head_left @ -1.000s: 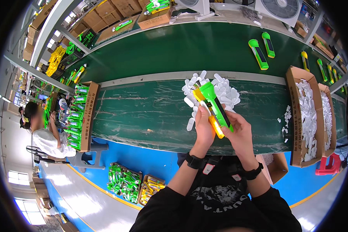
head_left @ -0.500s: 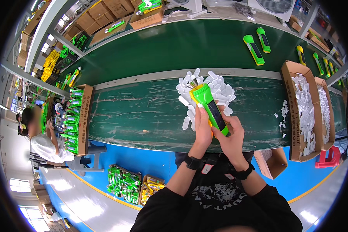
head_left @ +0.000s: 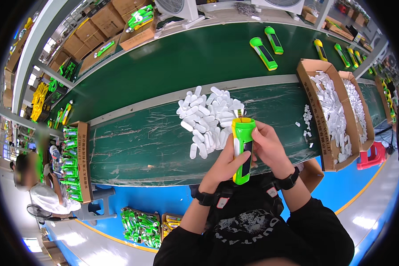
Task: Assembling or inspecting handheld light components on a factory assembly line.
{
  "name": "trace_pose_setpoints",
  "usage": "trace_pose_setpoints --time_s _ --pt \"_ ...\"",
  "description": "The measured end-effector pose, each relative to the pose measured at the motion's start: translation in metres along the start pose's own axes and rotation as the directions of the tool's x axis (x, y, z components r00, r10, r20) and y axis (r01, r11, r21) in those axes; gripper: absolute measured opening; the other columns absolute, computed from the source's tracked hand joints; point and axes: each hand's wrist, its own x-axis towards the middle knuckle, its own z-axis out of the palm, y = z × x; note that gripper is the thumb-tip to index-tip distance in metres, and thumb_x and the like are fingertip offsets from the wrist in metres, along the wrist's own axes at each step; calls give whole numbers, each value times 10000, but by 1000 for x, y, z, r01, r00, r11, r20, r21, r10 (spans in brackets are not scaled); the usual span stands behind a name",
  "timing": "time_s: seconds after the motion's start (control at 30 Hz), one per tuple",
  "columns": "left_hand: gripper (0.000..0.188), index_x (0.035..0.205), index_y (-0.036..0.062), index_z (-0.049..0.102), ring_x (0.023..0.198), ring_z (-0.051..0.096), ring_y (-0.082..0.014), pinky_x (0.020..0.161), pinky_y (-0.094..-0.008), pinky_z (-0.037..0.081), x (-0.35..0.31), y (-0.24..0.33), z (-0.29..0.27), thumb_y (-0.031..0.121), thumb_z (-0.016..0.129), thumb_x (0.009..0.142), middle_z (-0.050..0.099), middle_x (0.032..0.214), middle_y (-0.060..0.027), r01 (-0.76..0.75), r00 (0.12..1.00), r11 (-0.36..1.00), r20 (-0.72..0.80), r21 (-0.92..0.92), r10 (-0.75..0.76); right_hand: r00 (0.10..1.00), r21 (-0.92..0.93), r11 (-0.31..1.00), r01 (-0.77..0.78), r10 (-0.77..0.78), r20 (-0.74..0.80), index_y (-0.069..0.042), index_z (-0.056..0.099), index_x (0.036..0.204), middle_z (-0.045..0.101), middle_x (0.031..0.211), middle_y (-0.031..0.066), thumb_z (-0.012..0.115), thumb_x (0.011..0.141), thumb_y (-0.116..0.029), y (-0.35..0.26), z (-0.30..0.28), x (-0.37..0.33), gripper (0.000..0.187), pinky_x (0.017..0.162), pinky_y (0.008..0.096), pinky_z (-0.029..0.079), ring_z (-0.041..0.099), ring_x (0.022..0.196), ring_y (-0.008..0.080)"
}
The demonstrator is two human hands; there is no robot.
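Observation:
A green and yellow flashlight body (head_left: 242, 133) with a dark panel along its side stands nearly upright between both hands, close to my front. Wires or metal strips stick out of its open top. My left hand (head_left: 224, 166) is closed round its lower left side, the thumb lying across the dark panel. On the other side my right hand (head_left: 270, 148) grips the body near its upper end; some of its fingers are hidden behind it. Just beyond the hands lies a loose pile of white oval plastic pieces (head_left: 201, 113) on the green worktop (head_left: 128, 153).
Cartons of white parts (head_left: 330, 111) stand at the right, beside a few small white bits (head_left: 307, 116). At left is a carton (head_left: 83, 155) of green flashlight bodies, with a seated person (head_left: 48, 190) beyond. Finished-looking flashlights (head_left: 264, 54) lie on the far belt (head_left: 173, 62).
The flashlight has come nearer to me and turned from leaning left to almost upright. My right hand has moved up along it. The whole view has shifted and tilted.

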Motion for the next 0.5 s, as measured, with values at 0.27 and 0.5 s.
trace_pose_setpoints --time_s 0.27,0.5 --pt "588 1349 39 160 823 616 -193 747 -344 527 5 -29 6 4 472 852 533 996 -107 -29 981 949 193 315 -34 987 50 994 102 -95 -128 0 539 1000 624 853 56 631 864 -207 25 -32 -18 264 508 191 458 569 619 65" --pt "439 1201 22 406 686 596 -135 645 -284 504 -1 -33 7 33 598 807 545 847 -57 97 984 968 -168 233 -58 894 -935 351 -50 -401 -199 -10 596 974 641 912 105 771 660 -71 -35 -84 -33 364 678 301 501 628 793 194"
